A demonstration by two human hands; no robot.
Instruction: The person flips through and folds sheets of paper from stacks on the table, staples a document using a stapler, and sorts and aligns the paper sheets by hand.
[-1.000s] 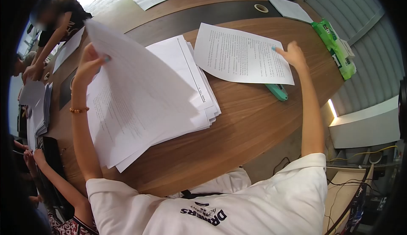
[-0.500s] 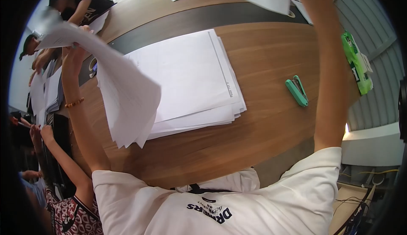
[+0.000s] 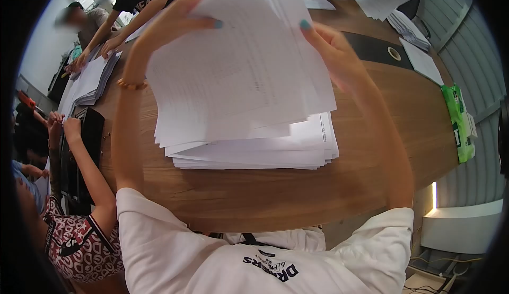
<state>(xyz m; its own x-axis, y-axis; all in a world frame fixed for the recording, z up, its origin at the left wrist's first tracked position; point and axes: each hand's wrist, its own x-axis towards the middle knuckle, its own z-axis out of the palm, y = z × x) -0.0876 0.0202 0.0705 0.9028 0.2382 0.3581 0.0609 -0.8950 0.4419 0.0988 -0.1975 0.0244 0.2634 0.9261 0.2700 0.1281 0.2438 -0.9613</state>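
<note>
Both of my hands hold printed paper sheets [image 3: 228,76] up over the table, spread in a loose, overlapping bunch. My left hand [image 3: 183,18] grips the upper left side, thumb across the front and a beaded bracelet at the wrist. At the right edge, my right hand [image 3: 335,53] pinches the sheets with its thumb in front. The fingers behind the paper are hidden. Directly below lies a thick stack of paper [image 3: 254,159] with uneven edges, partly covered from view by the raised sheets.
A tape roll [image 3: 393,54] and a white stack [image 3: 421,60] lie at the far right. A green packet [image 3: 459,124] sits by the right table edge. At left, co-workers handle another paper pile [image 3: 95,79]; a black box [image 3: 85,135] stands nearer me.
My right hand has come down from the far right to the sheets in my left hand. My left hand has moved rightward with them. The green stapler is out of sight.
</note>
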